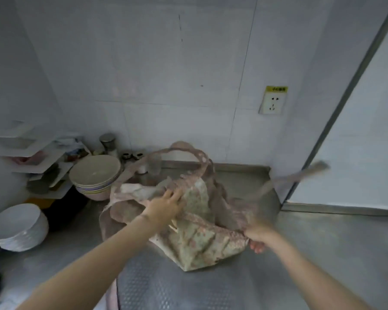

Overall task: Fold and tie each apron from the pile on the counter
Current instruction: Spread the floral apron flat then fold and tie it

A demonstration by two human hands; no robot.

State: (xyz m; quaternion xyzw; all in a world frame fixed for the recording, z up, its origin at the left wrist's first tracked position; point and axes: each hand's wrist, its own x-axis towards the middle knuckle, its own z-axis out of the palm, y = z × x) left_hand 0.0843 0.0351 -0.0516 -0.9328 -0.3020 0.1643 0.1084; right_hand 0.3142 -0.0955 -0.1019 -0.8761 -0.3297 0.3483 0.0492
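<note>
The apron (195,238) is pale green with pink blotches, its straps dusty pink. The counter (323,253) is grey steel. White bowls (18,229) stack at its left edge.

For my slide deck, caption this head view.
Both hands, left hand and right hand, grip a floral apron on a steel counter.
</note>
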